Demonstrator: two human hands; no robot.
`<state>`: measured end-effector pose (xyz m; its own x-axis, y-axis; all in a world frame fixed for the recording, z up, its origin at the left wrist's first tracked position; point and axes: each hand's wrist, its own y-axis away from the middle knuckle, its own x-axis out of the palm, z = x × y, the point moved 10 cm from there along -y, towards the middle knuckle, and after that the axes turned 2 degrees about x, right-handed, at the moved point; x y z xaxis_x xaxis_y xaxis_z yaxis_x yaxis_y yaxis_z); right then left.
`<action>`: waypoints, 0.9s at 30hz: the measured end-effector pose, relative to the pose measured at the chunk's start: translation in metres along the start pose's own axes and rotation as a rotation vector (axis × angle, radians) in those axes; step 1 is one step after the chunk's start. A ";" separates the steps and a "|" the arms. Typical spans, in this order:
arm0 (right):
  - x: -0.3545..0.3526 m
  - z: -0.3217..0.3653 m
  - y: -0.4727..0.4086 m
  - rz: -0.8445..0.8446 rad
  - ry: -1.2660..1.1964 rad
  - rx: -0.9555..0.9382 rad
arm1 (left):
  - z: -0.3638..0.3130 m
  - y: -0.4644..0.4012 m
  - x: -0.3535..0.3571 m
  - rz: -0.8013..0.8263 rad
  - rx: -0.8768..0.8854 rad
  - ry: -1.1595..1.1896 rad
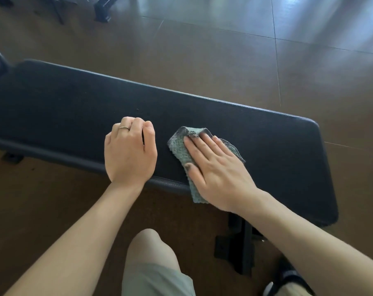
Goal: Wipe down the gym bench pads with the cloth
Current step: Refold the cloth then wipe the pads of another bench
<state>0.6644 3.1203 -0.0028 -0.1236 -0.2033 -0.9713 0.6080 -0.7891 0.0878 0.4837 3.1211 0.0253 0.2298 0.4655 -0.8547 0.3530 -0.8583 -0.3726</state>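
cloth (179, 146) mostly under right hand (217, 167) | bench pad (63, 107) cut left

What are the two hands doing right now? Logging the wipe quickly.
Left hand: fingers curled, holding nothing, resting on the bench pad.
Right hand: flat, fingers straight, pressing the green cloth on the pad.

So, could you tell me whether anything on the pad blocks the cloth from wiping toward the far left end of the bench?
Yes: the left hand rests on the bench pad just left of the cloth, which the right hand presses flat. Beyond that hand, nothing visible lies on the pad.
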 end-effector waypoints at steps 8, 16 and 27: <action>-0.021 -0.098 -0.059 -0.056 0.032 0.361 | 0.000 -0.002 0.002 0.022 -0.009 0.007; 0.004 -0.003 0.016 -0.027 0.031 0.091 | -0.002 0.000 0.000 0.019 0.005 -0.001; 0.000 -0.028 -0.041 -0.067 -0.016 0.229 | 0.002 -0.002 0.001 -0.007 -0.011 0.022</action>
<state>0.6610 3.1691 -0.0122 -0.1711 -0.1536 -0.9732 0.4045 -0.9116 0.0727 0.4813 3.1226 0.0239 0.2475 0.4761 -0.8438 0.3641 -0.8528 -0.3744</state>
